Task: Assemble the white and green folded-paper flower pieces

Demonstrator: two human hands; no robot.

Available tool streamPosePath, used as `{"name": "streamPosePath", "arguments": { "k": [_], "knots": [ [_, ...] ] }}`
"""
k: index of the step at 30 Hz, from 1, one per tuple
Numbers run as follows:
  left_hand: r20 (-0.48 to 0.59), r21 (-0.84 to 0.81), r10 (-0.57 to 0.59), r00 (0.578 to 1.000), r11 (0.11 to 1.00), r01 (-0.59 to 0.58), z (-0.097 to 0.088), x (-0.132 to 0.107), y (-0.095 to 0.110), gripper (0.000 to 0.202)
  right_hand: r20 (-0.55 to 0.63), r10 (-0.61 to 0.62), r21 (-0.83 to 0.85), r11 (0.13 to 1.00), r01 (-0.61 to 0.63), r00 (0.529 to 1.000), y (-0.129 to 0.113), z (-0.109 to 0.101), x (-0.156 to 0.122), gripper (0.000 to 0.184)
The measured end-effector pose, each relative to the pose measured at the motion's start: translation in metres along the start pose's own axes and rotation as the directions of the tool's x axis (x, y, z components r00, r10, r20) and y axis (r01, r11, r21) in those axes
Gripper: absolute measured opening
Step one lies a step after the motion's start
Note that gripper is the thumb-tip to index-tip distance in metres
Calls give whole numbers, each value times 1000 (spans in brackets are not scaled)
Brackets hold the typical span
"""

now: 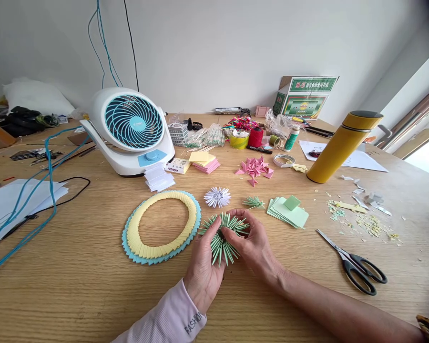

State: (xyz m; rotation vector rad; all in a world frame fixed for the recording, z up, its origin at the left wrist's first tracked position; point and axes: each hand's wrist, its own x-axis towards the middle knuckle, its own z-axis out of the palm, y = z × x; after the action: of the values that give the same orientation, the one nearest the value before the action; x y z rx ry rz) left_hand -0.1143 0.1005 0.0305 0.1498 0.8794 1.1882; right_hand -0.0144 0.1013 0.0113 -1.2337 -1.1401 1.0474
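Note:
Between both hands is a spiky green folded-paper flower [225,252], held just above the table. My left hand [203,267] wraps its left side, thumb on top and fingers beneath. My right hand [255,243] grips the right side, with its thumb pressed near the flower's centre. Behind them lie a smaller white paper flower [217,196] and a green spiky paper piece [253,203]. Pale green paper cards [289,212] are fanned out to the right. On the left rests a ring of folded yellow and blue paper [160,251].
Scissors [353,264] lie at the right near paper scraps [368,224]. A yellow flask [343,147] leans at an angle behind. At the back are a white fan [128,133], pink folded pieces [255,167] and pink note papers [207,164]. Blue cords [50,176] hang at the left.

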Motion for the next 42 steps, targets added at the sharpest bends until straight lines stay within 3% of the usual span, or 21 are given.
{"name": "streamPosePath", "arguments": {
  "k": [14,22,30,35,42],
  "knots": [
    [4,9,-7,1000,1000,7,1,-2,2,11,45,76,59,995,-79,996,-3,-3,-2,29],
    [3,-112,27,1000,993,-27,1,-2,4,14,64,149,117,981,-156,987,3,-4,-3,34],
    [-28,-33,10,1000,999,-11,2,0,3,7,55,136,89,986,-141,989,3,-6,-4,32],
    [-21,-44,23,1000,999,-24,0,0,3,8,113,154,184,968,-173,982,0,-7,-7,25],
    [-22,40,51,998,998,-50,3,-1,3,9,57,139,139,980,-146,989,-3,-7,-9,20]
  ]
}}
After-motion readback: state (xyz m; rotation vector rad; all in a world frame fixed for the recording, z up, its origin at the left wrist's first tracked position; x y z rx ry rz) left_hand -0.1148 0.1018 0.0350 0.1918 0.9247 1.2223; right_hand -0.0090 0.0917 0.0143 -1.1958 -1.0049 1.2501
